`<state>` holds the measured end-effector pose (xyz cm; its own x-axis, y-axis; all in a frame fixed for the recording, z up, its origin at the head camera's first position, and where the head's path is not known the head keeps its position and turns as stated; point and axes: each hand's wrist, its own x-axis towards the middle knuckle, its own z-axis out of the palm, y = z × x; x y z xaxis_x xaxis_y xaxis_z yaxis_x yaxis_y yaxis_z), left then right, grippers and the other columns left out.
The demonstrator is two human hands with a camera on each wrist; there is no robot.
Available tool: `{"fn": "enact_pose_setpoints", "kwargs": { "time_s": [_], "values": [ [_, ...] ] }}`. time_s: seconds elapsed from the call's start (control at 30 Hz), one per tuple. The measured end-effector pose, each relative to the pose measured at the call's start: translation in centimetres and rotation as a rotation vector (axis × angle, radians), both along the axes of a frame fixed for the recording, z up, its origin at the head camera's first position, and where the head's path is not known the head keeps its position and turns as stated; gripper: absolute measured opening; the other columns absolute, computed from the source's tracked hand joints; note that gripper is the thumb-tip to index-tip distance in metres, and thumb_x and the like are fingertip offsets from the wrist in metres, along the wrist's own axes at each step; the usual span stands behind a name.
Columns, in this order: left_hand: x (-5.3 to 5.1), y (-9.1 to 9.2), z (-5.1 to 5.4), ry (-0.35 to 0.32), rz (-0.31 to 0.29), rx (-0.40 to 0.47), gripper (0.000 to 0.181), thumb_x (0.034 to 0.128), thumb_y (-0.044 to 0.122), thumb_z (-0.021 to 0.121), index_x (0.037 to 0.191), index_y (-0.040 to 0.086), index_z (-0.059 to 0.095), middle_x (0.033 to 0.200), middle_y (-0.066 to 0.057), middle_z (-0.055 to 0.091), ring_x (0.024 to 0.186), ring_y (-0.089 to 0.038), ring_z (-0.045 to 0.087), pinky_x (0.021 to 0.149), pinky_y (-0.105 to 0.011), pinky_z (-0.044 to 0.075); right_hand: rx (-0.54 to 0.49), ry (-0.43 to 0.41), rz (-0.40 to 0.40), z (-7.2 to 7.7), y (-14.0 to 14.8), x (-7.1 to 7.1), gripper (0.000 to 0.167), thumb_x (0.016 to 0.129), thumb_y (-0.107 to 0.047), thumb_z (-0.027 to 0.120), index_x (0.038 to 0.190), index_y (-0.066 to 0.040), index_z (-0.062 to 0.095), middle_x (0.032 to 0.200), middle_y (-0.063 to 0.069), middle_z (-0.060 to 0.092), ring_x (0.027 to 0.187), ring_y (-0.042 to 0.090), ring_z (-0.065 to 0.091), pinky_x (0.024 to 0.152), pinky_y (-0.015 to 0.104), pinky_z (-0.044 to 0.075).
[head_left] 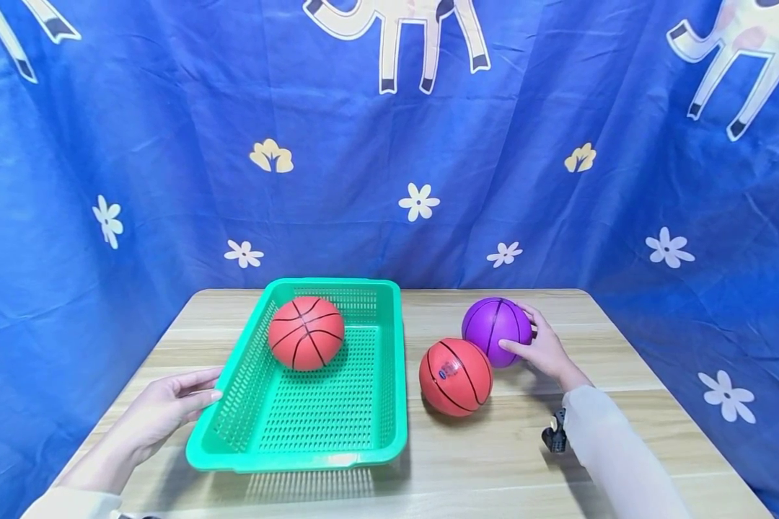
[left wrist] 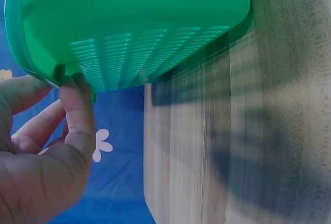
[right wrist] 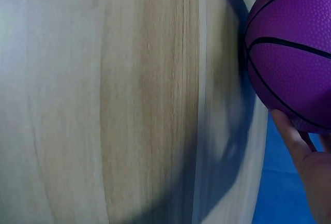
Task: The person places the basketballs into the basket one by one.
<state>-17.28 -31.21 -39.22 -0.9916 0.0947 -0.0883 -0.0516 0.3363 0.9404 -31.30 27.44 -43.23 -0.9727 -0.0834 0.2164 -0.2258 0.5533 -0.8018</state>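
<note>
Counter has a green slotted basket at 9 o'clock, red basketball inside at its 11, purple basketball at 2, right grip wrapped round it, left grip pinching the basket. Looks like the grabbing step, lifting would want a snug hold

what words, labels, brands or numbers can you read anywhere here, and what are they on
No text is readable.
Printed mark on the loose red ball: too small and blurred to read.
No lettering shows on the purple ball, the red ball inside the basket, the green basket or the blue curtain.
</note>
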Motion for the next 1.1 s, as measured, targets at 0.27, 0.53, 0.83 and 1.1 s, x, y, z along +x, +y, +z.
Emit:
{"fn": "enact_pose_setpoints", "kwargs": {
  "time_s": [0.27, 0.53, 0.83, 1.1],
  "values": [
    [0.0, 0.1, 0.0, 0.000, -0.001, 0.012, 0.062, 0.0943, 0.013, 0.061, 0.138, -0.018, 0.030, 0.131, -0.031, 0.048, 0.096, 0.001, 0.059, 0.084, -0.024, 0.053, -0.050, 0.018, -0.028, 0.9, 0.3, -0.2, 0.089, 0.079, -0.025, 0.080, 0.149, -0.012, 0.027, 0.141, 0.023, 0.038, 0.120, 0.043, 0.043, 0.092, 0.057, 0.046],
    [-0.1, -0.1, 0.1, 0.005, -0.016, 0.033, 0.061, 0.0947, 0.012, 0.060, 0.138, -0.018, 0.030, 0.131, -0.029, 0.049, 0.097, -0.001, 0.060, 0.083, -0.026, 0.054, -0.018, 0.075, -0.042, 3.5, 0.3, -1.1, 0.088, 0.080, -0.026, 0.078, 0.149, -0.015, 0.025, 0.141, 0.024, 0.038, 0.121, 0.044, 0.042, 0.093, 0.058, 0.045],
    [-0.1, -0.1, 0.1, 0.005, -0.012, 0.038, 0.061, 0.0942, 0.012, 0.061, 0.138, -0.019, 0.031, 0.130, -0.028, 0.051, 0.096, -0.001, 0.060, 0.083, -0.026, 0.054, -0.062, 0.135, -0.008, 6.7, -0.6, -1.7, 0.086, 0.082, -0.022, 0.076, 0.150, -0.013, 0.024, 0.135, 0.026, 0.037, 0.117, 0.044, 0.043, 0.091, 0.059, 0.045],
    [0.0, 0.0, 0.1, 0.000, -0.005, 0.006, 0.062, 0.0943, 0.013, 0.061, 0.138, -0.019, 0.031, 0.131, -0.031, 0.048, 0.096, 0.001, 0.059, 0.083, -0.026, 0.054, -0.080, 0.134, 0.036, 9.5, -1.9, -2.3, 0.084, 0.081, -0.017, 0.076, 0.149, -0.010, 0.026, 0.135, 0.028, 0.038, 0.118, 0.045, 0.043, 0.089, 0.060, 0.047]
  ]
}}
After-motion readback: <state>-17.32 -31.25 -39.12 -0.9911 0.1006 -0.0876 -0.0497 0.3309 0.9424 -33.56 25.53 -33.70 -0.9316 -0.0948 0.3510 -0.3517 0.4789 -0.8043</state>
